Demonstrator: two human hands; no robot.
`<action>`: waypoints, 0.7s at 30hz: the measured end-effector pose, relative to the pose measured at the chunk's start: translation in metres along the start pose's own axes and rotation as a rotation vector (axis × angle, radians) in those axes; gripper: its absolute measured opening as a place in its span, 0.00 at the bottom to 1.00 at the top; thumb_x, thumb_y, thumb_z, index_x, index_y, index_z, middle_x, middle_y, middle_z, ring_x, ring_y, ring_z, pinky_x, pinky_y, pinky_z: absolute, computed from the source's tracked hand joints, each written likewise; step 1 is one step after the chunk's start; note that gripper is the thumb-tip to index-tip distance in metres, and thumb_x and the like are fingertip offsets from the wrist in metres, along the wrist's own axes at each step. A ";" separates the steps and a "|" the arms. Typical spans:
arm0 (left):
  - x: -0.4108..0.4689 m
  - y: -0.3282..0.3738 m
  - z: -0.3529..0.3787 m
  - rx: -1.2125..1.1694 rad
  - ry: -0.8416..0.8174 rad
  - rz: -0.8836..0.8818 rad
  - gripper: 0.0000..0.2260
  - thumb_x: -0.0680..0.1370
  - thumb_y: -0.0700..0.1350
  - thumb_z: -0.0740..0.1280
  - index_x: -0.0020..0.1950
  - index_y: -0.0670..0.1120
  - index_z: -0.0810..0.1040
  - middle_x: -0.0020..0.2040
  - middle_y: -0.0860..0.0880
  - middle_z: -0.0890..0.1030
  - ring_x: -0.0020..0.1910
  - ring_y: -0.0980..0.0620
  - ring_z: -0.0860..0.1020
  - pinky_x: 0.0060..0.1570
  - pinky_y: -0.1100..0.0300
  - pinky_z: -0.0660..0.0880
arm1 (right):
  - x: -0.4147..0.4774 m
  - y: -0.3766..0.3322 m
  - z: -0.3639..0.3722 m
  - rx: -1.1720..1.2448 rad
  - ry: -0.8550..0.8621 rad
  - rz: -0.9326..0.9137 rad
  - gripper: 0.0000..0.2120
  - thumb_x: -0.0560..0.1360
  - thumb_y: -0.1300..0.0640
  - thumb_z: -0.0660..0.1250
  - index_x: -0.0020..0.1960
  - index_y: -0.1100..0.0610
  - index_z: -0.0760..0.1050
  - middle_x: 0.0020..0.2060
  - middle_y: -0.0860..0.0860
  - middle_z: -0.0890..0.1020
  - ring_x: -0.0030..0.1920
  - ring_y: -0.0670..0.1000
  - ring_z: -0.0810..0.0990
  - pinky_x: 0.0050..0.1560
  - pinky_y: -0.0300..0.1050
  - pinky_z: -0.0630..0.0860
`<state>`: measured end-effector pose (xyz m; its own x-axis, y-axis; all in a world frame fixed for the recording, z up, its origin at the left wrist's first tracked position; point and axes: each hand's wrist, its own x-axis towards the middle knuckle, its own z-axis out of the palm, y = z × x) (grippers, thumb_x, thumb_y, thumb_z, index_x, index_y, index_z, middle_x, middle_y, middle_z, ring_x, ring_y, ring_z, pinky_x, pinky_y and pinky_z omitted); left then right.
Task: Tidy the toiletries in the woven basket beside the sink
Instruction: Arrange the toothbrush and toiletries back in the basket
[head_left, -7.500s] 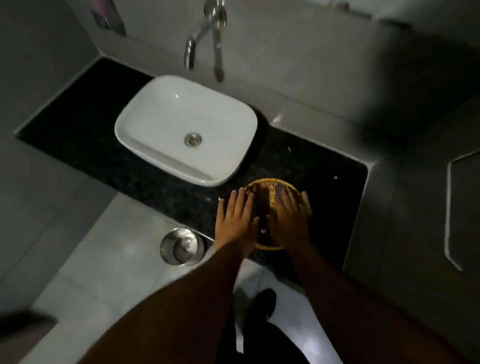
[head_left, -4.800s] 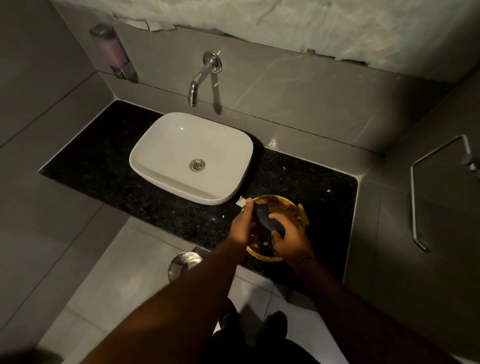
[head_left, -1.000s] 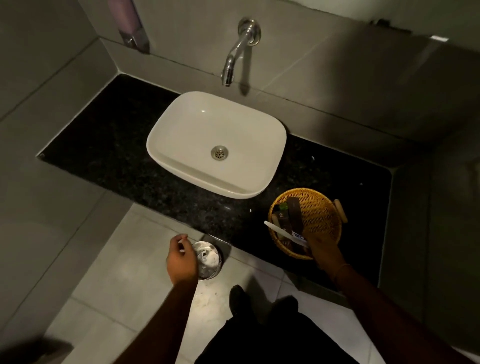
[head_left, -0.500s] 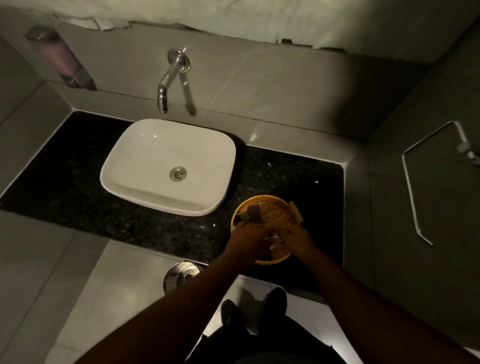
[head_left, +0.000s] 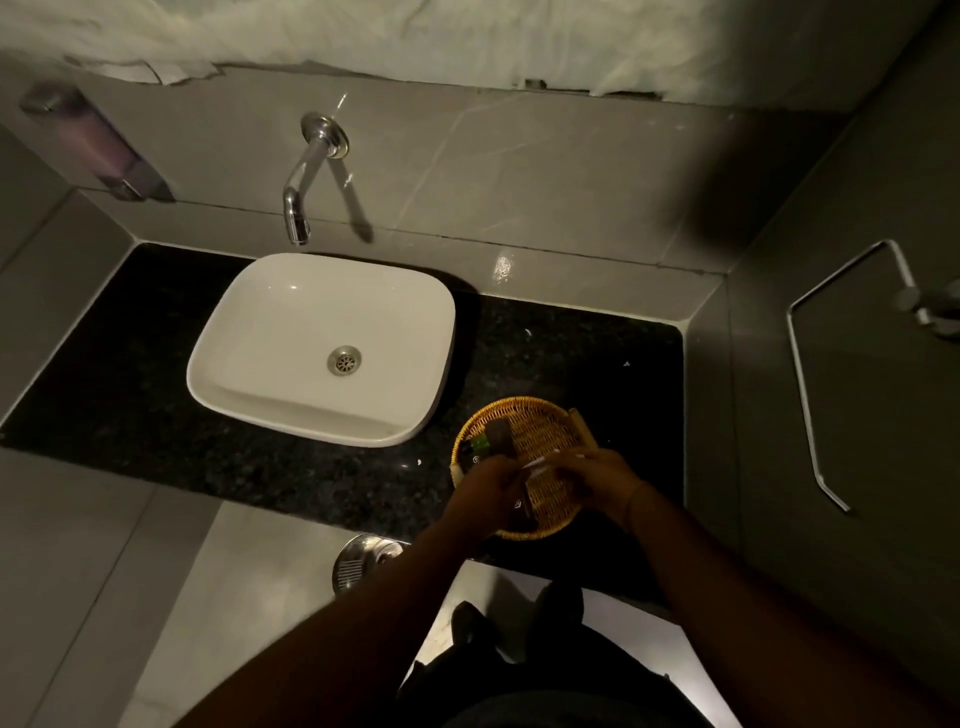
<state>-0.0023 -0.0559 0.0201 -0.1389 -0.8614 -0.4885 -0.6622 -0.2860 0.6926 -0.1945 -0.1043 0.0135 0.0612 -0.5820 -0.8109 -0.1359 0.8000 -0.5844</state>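
A round woven basket (head_left: 535, 415) sits on the black counter to the right of the white sink (head_left: 322, 348). Dark toiletry tubes (head_left: 500, 434) and a green-capped item (head_left: 479, 443) lie along its left side. Both hands hover over the basket's near half. My right hand (head_left: 597, 480) holds the end of a thin white packet (head_left: 543, 465). My left hand (head_left: 488, 486) grips the packet's other end, over the dark tubes. What lies under the hands is hidden.
A chrome wall tap (head_left: 306, 176) hangs over the sink. A soap dispenser (head_left: 98, 145) is on the wall at far left. A steel bin (head_left: 363, 561) stands on the floor below the counter edge. A metal towel rail (head_left: 810, 374) is on the right wall.
One second ago my left hand was down at the steel bin; it has come up to the basket and now meets my right hand on the white packet. The view has tilted up.
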 end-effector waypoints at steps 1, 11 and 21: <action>0.001 0.002 0.001 -0.035 0.018 -0.016 0.14 0.89 0.44 0.62 0.68 0.43 0.84 0.62 0.42 0.86 0.59 0.44 0.85 0.62 0.49 0.82 | 0.001 -0.002 -0.001 0.063 -0.005 0.000 0.13 0.73 0.55 0.77 0.56 0.58 0.84 0.54 0.59 0.86 0.53 0.59 0.85 0.49 0.53 0.84; 0.010 0.012 0.012 -0.027 0.146 -0.013 0.17 0.89 0.47 0.60 0.72 0.45 0.83 0.64 0.41 0.85 0.62 0.43 0.84 0.66 0.45 0.81 | 0.010 -0.018 0.020 0.186 0.011 0.007 0.11 0.75 0.51 0.75 0.56 0.51 0.80 0.57 0.53 0.82 0.51 0.52 0.80 0.48 0.50 0.79; 0.007 0.016 0.021 0.198 0.204 0.056 0.29 0.88 0.41 0.61 0.88 0.55 0.61 0.81 0.41 0.74 0.74 0.39 0.80 0.70 0.45 0.79 | 0.022 -0.034 0.024 0.270 0.113 0.051 0.18 0.74 0.58 0.73 0.64 0.60 0.79 0.60 0.61 0.83 0.59 0.60 0.82 0.55 0.55 0.80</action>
<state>-0.0294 -0.0577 0.0164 -0.0418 -0.9458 -0.3220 -0.7912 -0.1655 0.5888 -0.1648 -0.1407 0.0150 -0.0514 -0.5401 -0.8400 0.1326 0.8300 -0.5418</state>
